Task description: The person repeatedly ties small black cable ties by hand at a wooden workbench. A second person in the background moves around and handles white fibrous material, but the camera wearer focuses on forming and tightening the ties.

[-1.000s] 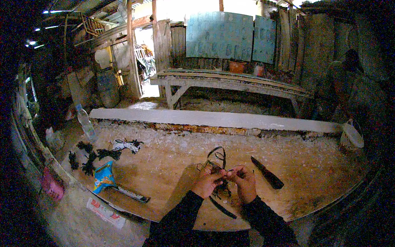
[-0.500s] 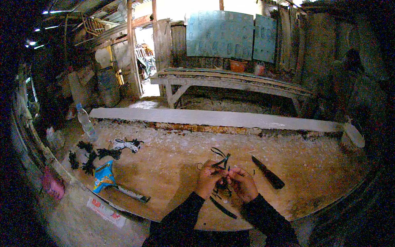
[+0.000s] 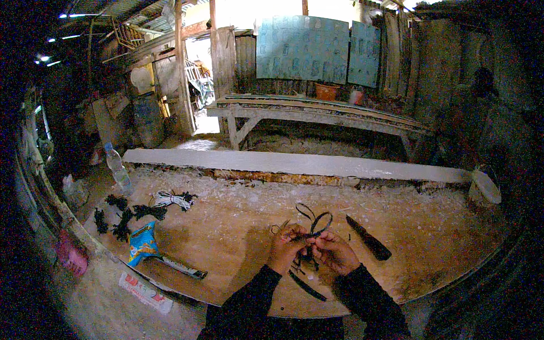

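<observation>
both hands meet over the wooden table (image 3: 226, 226): left hand (image 3: 287, 249) and right hand (image 3: 334, 252) each pinch the black cord (image 3: 315, 222), its loops rising just above the fingers. a dark knife (image 3: 368, 238) lies right of the hands, a blue packet (image 3: 141, 243) well left.

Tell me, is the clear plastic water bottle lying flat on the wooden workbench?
No, the clear plastic water bottle stands upright at the far left edge of the wooden workbench, beyond the black cord bundles.
</observation>
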The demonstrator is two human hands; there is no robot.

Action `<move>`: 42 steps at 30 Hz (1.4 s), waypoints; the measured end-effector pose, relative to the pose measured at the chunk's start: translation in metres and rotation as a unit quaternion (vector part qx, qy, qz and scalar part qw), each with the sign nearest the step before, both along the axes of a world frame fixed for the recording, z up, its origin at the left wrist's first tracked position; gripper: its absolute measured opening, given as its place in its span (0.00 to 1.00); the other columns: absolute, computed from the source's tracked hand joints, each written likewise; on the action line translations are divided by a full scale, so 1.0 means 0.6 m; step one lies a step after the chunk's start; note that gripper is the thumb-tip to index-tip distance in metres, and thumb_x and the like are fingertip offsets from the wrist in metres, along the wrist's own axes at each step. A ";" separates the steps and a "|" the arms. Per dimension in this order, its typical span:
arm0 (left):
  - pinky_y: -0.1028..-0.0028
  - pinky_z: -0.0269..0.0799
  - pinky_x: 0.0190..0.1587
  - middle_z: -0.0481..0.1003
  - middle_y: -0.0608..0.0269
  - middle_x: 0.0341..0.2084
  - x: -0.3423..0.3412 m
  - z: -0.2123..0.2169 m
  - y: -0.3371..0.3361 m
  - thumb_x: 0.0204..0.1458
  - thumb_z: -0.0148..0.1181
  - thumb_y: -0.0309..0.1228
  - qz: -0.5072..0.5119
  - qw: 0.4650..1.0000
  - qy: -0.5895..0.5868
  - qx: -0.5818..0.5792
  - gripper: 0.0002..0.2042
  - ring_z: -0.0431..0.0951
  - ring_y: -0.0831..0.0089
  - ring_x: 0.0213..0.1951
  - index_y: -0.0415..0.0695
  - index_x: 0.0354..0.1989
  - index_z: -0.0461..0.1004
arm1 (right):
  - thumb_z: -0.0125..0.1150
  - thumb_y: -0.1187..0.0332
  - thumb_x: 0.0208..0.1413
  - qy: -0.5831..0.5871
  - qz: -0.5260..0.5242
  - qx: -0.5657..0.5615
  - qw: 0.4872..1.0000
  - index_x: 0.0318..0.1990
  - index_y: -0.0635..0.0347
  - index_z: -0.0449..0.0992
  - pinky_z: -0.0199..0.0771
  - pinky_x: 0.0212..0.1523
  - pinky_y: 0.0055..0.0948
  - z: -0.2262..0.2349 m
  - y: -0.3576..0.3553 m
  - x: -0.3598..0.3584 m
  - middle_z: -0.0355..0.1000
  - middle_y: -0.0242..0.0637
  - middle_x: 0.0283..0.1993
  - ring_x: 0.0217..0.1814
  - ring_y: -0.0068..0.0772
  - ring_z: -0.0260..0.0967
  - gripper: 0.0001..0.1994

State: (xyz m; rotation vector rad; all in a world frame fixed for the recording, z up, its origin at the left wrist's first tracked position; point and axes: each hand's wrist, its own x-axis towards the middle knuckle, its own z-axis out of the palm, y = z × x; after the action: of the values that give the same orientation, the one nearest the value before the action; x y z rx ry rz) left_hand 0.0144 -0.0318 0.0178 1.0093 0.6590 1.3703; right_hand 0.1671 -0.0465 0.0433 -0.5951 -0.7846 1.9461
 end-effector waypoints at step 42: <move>0.79 0.73 0.27 0.71 0.64 0.25 -0.007 0.021 -0.006 0.43 0.57 0.22 0.025 0.993 0.071 0.094 0.15 0.71 0.78 0.30 0.43 0.40 0.61 | 0.52 0.78 0.47 -0.400 -0.285 0.458 0.741 0.31 0.62 0.67 0.68 0.35 0.26 0.005 -0.026 -0.034 0.68 0.38 0.30 0.34 0.31 0.67 0.04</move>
State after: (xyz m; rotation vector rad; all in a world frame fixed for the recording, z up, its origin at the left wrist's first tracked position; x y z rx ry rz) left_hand 0.0102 -0.0351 0.0307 1.2572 0.6735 1.4341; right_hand 0.1466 -0.0620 0.0462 -0.8884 -1.6907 0.5015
